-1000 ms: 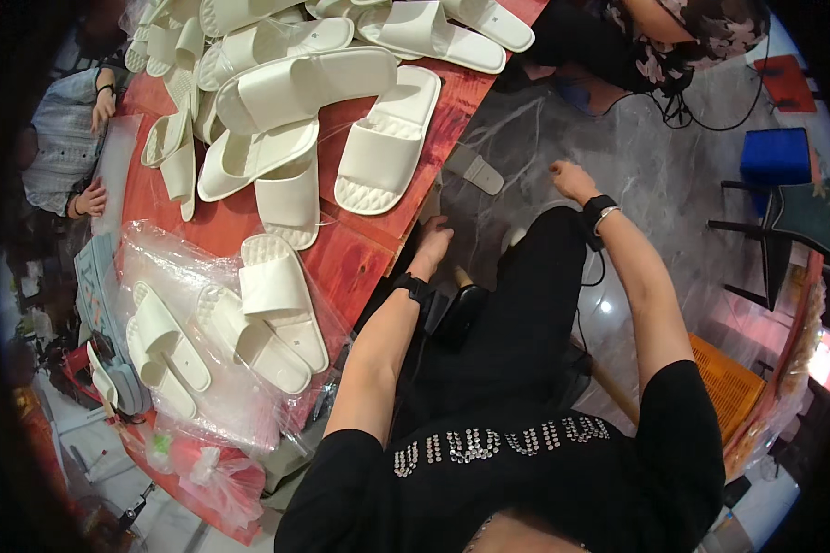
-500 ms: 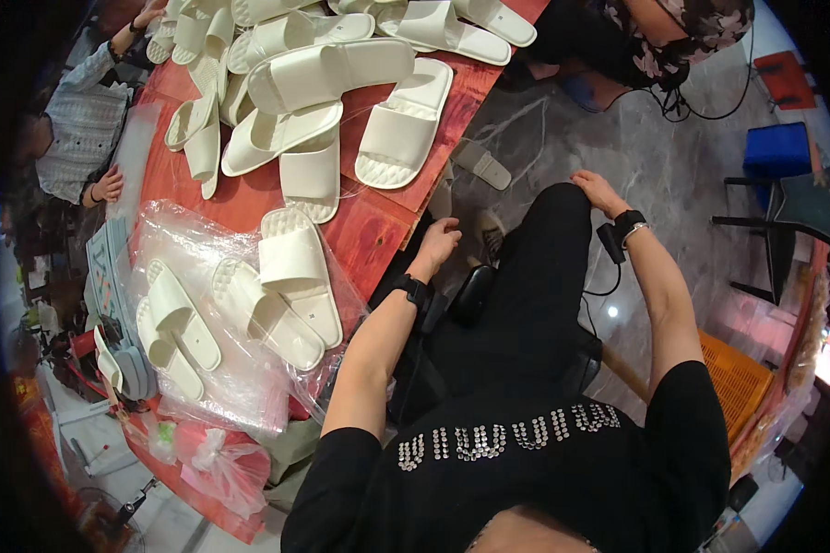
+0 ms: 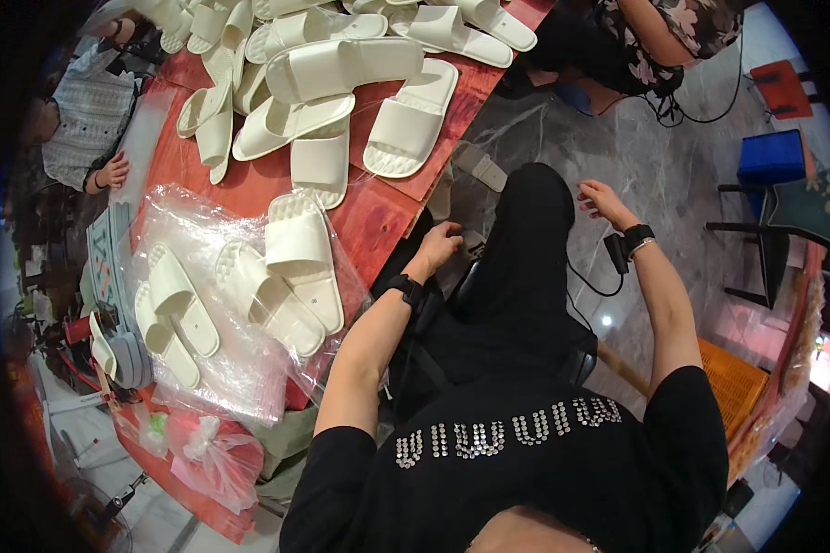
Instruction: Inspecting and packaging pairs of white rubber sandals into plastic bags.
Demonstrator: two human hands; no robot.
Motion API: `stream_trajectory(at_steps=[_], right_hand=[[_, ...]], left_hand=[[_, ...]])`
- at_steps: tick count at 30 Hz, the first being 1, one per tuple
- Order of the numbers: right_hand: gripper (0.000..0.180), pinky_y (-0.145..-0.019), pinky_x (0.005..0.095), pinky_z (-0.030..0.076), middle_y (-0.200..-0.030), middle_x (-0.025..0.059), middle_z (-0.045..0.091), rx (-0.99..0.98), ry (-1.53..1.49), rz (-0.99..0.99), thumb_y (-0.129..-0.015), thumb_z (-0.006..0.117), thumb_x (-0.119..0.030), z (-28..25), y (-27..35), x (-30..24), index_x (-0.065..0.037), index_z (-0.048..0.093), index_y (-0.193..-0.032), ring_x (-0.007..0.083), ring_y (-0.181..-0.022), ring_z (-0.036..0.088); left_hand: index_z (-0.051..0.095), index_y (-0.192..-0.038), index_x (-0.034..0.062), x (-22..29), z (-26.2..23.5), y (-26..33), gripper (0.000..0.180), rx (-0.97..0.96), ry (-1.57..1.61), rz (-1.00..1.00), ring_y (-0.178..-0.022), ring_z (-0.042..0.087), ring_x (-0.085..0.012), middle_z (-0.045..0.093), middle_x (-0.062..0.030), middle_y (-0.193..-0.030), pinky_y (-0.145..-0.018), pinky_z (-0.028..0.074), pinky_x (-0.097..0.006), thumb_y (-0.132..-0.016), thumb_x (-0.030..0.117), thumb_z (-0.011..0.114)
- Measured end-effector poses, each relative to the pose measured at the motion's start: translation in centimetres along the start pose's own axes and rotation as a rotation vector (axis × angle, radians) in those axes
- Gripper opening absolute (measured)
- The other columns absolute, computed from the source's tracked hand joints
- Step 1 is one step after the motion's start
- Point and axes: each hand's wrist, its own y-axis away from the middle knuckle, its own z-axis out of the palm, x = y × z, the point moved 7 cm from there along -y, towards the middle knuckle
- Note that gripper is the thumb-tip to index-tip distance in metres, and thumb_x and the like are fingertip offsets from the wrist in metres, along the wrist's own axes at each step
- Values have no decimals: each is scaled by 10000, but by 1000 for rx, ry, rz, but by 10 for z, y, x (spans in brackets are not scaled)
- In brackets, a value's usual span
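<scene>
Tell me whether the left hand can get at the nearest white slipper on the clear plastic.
Probably yes: the left hand is beside the table, with apparently only the table's edge and loose clear plastic before the white slipper.

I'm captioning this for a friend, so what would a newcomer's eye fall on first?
Probably the heap of off-white slippers on the red table, top centre-left, then four more slippers on or in clear plastic at middle left. After that, the silver studs across the black shirt at bottom centre, and the bright blue boxy object at right.
</scene>
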Motion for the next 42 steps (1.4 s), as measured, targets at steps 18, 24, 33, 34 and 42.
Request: stream_trajectory(at_steps=[18,24,33,34,42], right_hand=[[383,-572,265,410,-911,20,562,86,59,153,-832,479,-357,3,49,61,-113,491,-1128,111,-727,540],[383,-598,265,420,-934,28,560,-39,-1,165,-840,471,-371,65,58,68,-102,508,-1110,119,-746,525],[356,-628,355,378,-760,131,504,330,285,-328,-822,532,-348,111,82,1,-6,456,-757,277,-704,493],[350,-615,356,372,-707,134,491,297,303,-353,-826,528,-327,110,81,0,-4,442,-723,285,-674,482],[315,-571,284,367,-610,6,421,-218,74,-180,-850,501,-282,117,117,50,-59,412,-646,128,-633,475]], left_hand=[[501,-1117,-2,-22,-6,16,352,-51,-64,58,-798,553,-142,582,-81,-980,-711,445,-268,-782,100,533],[474,-1148,16,-4,8,50,375,-187,-147,80,-863,548,-168,569,-102,-1027,-747,439,-273,-791,117,528],[340,-1263,99,24,50,61,510,-237,-206,207,-1039,472,-300,437,-183,-1161,-873,382,-340,-818,264,530],[333,-1262,114,28,56,62,516,-242,-394,272,-1067,452,-329,441,-188,-1143,-892,370,-359,-812,278,525],[464,-1157,89,5,41,67,398,-196,-316,154,-1027,483,-321,511,-161,-1075,-876,384,-373,-796,248,515]])
